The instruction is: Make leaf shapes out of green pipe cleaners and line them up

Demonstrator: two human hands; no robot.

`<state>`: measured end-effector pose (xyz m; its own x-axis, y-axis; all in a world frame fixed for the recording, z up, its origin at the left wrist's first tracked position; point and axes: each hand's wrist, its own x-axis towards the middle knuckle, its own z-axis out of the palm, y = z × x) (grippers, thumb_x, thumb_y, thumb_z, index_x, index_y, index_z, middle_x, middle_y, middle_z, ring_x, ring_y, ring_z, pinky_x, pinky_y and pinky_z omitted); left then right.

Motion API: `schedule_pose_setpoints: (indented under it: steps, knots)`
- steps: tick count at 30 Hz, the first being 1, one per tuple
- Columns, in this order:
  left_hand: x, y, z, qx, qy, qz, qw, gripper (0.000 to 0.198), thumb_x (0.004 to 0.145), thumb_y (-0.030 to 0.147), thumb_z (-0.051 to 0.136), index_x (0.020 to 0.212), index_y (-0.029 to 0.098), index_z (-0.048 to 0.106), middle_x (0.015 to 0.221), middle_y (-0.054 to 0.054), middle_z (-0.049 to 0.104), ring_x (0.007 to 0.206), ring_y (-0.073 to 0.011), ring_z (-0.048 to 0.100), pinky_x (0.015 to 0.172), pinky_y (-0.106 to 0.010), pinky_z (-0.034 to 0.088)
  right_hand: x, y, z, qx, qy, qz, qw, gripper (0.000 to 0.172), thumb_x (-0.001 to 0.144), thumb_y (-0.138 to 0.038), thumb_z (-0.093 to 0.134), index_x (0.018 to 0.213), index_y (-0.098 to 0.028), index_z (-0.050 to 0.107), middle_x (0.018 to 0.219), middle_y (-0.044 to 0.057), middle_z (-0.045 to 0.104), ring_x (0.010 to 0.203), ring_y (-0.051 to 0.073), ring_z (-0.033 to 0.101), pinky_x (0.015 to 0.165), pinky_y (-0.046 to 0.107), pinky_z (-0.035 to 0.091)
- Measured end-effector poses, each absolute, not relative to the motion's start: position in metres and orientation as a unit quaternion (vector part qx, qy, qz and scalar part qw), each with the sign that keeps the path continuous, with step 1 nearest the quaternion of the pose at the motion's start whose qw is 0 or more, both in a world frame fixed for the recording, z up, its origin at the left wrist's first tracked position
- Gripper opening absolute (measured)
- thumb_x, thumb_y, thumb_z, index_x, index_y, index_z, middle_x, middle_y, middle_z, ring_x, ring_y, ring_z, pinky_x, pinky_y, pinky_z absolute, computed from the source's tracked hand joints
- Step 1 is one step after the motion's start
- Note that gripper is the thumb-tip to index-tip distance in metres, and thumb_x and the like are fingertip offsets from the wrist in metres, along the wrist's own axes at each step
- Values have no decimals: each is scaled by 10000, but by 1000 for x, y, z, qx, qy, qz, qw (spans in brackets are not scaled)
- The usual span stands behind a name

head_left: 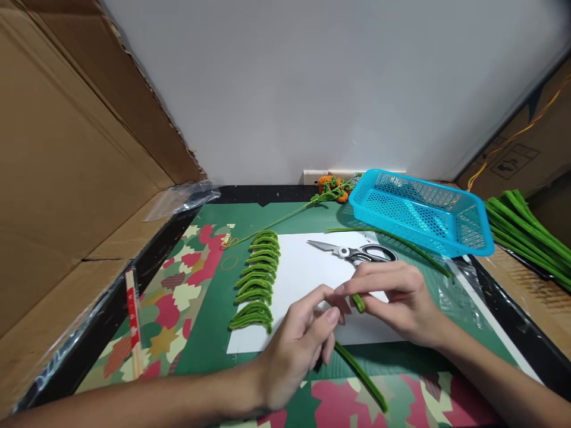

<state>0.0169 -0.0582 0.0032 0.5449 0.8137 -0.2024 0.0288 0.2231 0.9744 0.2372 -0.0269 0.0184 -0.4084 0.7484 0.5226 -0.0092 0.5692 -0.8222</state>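
A green pipe cleaner (360, 375) runs through my left hand (307, 339), its long tail slanting down toward the table's near edge. My left fingers are closed around it. Just to the right, my right hand (397, 297) pinches a short green end (358, 303) between thumb and fingers; the part between the hands is hidden. Left of my hands, a column of bent green pipe-cleaner pieces (256, 285) lies partly on a white sheet of paper (298, 261). Scissors (352, 251) with black and grey handles lie beyond my right hand, blades slightly apart.
A blue basket (419, 208) stands at the back right, beside an orange flower (332, 184) with a long green stem. A loose pipe cleaner (401, 242) lies before the basket. More pipe cleaners (530, 238) are far right. Wrapped chopsticks (132, 321) lie left; cardboard (66, 148) walls that side.
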Motion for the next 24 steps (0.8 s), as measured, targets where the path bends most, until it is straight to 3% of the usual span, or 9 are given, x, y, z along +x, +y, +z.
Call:
schedule_pose_setpoints:
  steps: [2,6,11,14,16,20,24]
  knots:
    - [15,-59,2,558,385,268,684,379,1103,534,435,1182,198,594,606,56,567,461,-81,414,441,-190,306,237,-30,18,-230,-770,352,479,368,966,-45,628,1242,-215,802,856,75,763,722,166,708,669,277,556]
    - [15,-59,2,564,367,272,688,419,1055,592,513,1193,204,588,622,54,584,461,-85,450,433,-176,342,238,-32,16,-228,-810,266,471,393,969,-42,628,1280,-227,782,903,89,716,737,167,683,623,271,543]
    - [18,-57,10,554,352,293,695,539,968,596,667,1351,280,456,918,16,615,609,-109,613,449,-168,396,238,-32,19,-226,-823,221,472,386,998,-45,600,1305,-213,763,972,102,704,829,172,692,687,282,581]
    - [17,-57,12,579,352,284,679,613,929,540,748,1380,274,430,882,31,590,683,-127,640,557,-202,442,236,-32,21,-226,-832,177,474,351,1000,-53,612,1262,-225,772,971,90,718,823,169,683,696,292,578]
    - [17,-57,12,590,354,277,671,602,916,521,771,1358,261,456,844,43,576,690,-125,633,602,-218,450,234,-33,21,-232,-839,126,476,312,994,-59,618,1196,-224,790,930,78,705,784,166,661,669,294,557]
    - [18,-57,10,571,382,271,674,467,985,522,683,1315,271,469,835,41,573,648,-112,618,513,-182,420,235,-33,17,-248,-844,44,473,260,988,-92,632,1138,-227,794,926,76,656,771,169,627,644,296,528]
    - [22,-57,8,558,403,303,660,469,953,419,754,1297,293,461,1079,-14,595,701,-96,644,432,-122,415,239,-33,11,-233,-855,14,463,273,962,-84,652,1192,-192,754,864,67,664,710,165,597,591,285,463]
